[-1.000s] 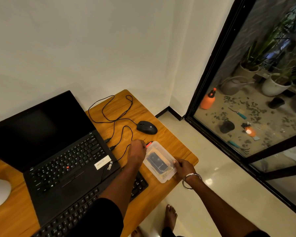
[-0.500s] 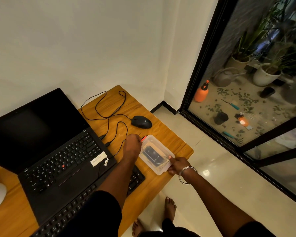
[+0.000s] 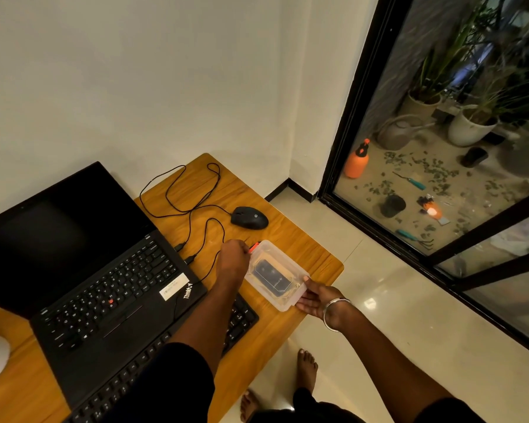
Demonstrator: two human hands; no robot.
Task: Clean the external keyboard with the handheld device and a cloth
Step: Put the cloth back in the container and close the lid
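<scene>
holding clear box point(image 3: 290, 296) between left hand point(image 3: 232, 264), right hand point(image 3: 313, 299).

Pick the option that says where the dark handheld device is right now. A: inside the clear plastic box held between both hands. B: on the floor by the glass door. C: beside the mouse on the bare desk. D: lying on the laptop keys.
A: the dark handheld device shows through the clear plastic box, which the left hand and right hand hold at opposite ends.

"ThinkPad" on laptop point(image 3: 113, 288) palm rest corner; white sticker point(image 3: 172, 286) beside it (print unreadable).
</scene>
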